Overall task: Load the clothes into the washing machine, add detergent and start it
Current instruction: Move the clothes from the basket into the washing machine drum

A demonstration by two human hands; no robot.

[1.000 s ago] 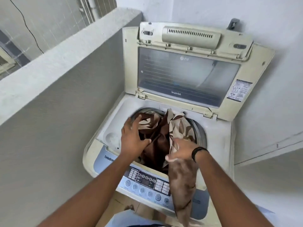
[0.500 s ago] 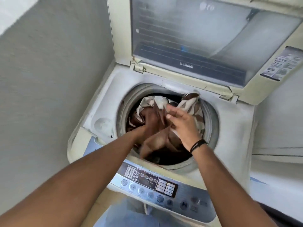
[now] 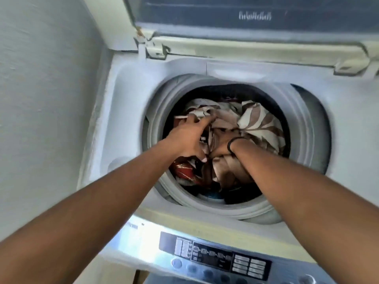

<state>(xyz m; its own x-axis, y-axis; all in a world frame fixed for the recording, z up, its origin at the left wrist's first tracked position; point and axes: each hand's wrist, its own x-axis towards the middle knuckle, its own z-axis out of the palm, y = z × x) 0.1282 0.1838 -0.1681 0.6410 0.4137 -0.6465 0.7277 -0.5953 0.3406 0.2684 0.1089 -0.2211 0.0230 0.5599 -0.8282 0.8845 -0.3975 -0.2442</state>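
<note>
1. Clothes (image 3: 242, 128) lie bunched inside the drum of the washing machine (image 3: 131, 83), a brown and cream leaf-print fabric on top, filling the round opening.
2. At the left of the scene a grey wall (image 3: 45, 89) stands just beside the machine's side.
3. Your left hand (image 3: 188, 138) reaches down into the left half of the drum; its fingers (image 3: 184, 120) are spread fairly wide and lie on the printed fabric, with the thumb hanging toward the near side. You cannot tell whether they hold a fold or merely press on it.
4. Beneath that hand, near the drum's near-left edge, a red garment (image 3: 182, 170) shows among the pile.
5. The grey drum rim (image 3: 215, 206) rings the whole load, and both your forearms cross over its near edge.
6. Your right hand (image 3: 220, 146) is sunk into the middle of the clothes, just right of your left hand; its fingers are buried in the fabric, so you cannot tell how they lie. A black band (image 3: 232, 143) circles that wrist.
7. To the right of the right hand a cream fold with brown leaves (image 3: 258, 121) rises highest in the pile.
8. At the far side the open lid (image 3: 246, 15) stands up behind the drum.
9. At the near edge the control panel (image 3: 215, 257) runs below your arms, its buttons blurred.
</note>
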